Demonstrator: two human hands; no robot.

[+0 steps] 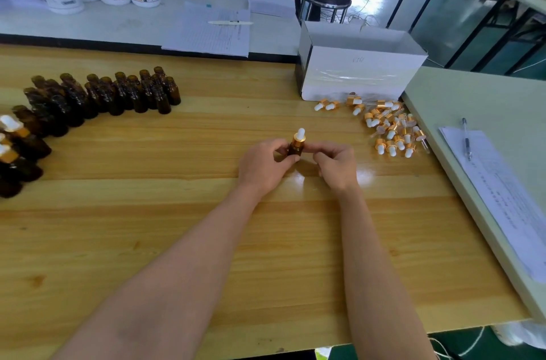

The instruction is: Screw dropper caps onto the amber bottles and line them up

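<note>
Now at middle of wooden table (177, 226): left hand (263, 166) grips amber bottle (295, 150) upright, fingers curled round body. Dropper cap (299, 137) sits on neck, axis vertical. Right hand (335, 166) curled just right of cap, hold unclear.

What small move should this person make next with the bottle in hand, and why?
Probably a tightening twist of the dropper cap, then check it. The left hand grips the amber bottle upright, the right hand pinches at the cap's gold collar, and whether it is fully seated cannot be told.
</note>
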